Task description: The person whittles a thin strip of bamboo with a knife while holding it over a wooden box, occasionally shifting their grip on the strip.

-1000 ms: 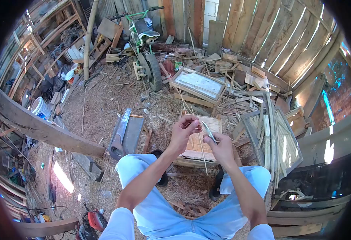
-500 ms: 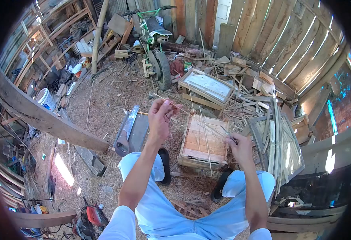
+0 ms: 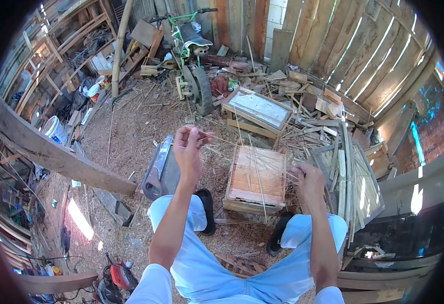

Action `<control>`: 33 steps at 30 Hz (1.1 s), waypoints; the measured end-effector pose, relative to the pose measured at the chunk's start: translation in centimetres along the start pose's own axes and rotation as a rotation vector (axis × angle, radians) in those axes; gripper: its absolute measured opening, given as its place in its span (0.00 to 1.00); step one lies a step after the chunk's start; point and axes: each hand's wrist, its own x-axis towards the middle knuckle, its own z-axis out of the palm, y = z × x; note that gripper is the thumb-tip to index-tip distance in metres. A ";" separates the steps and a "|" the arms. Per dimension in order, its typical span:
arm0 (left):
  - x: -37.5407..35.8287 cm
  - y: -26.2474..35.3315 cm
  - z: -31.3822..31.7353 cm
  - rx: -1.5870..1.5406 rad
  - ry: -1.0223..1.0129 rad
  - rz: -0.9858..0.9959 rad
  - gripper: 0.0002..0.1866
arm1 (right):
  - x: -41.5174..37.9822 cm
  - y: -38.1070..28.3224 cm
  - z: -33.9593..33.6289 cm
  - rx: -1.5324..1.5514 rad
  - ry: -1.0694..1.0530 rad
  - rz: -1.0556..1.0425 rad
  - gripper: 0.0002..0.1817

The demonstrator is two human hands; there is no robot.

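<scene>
Thumb and fingers of my left hand (image 3: 189,149) pinch a thin wooden strip (image 3: 222,138), raised over the ground left of the wooden box. The strip slants down to the right, above the box. My right hand (image 3: 309,183) is closed at the right side of the box, with something dark and small in it that I cannot make out. Between my knees stands the wooden box (image 3: 244,175), its pale plank top crossed by several thin sticks. To its left a handsaw (image 3: 153,181) lies on a dark board (image 3: 170,172).
Behind the box sits a framed panel (image 3: 258,109). Scrap wood (image 3: 315,101) is piled at the right, beside a slatted panel (image 3: 363,185). A green motorbike (image 3: 194,48) stands at the back; a wooden beam (image 3: 60,147) crosses the left. A red power tool (image 3: 120,276) lies lower left.
My left hand has moved left and slightly down with the strip. My right hand has shifted slightly right, its fingers turned. The whole view has shifted a little.
</scene>
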 end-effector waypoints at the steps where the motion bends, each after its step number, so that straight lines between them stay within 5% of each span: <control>1: 0.2 0.0 -0.3 -0.002 -0.010 -0.006 0.04 | 0.1 0.5 -0.2 -0.018 -0.004 -0.002 0.05; 13: 1.8 -0.8 -3.8 0.009 0.231 -0.025 0.08 | 0.8 2.9 -2.8 -0.109 0.191 0.020 0.07; 16: 1.5 -1.5 -4.3 0.362 0.259 0.055 0.10 | 0.8 3.1 -3.0 -0.112 0.173 0.014 0.07; 18: 0.7 -1.7 -4.1 1.599 0.268 0.520 0.09 | 0.8 3.1 -3.1 -0.107 0.182 -0.010 0.07; 19: 0.3 -1.9 -4.0 1.595 0.267 0.522 0.09 | 0.9 3.1 -3.1 -0.104 0.189 -0.035 0.07; 21: -0.7 -2.6 -3.5 1.714 -0.048 0.618 0.05 | 0.9 3.0 -3.3 -0.097 0.188 -0.034 0.06; 22: -0.8 -2.8 -3.0 1.710 -0.051 0.619 0.05 | 0.9 3.0 -3.4 -0.088 0.183 -0.033 0.07; 24: -1.3 -3.2 -1.9 1.288 -0.628 0.503 0.05 | 1.1 3.1 -3.0 -0.071 0.177 -0.064 0.06; 27: -4.0 -3.6 1.3 1.106 -0.741 0.222 0.06 | 0.8 2.6 -1.7 -0.024 0.156 -0.119 0.06; 33: -4.3 -3.6 2.2 1.075 -0.779 0.430 0.05 | 0.9 1.9 -2.5 -0.011 0.116 -0.160 0.05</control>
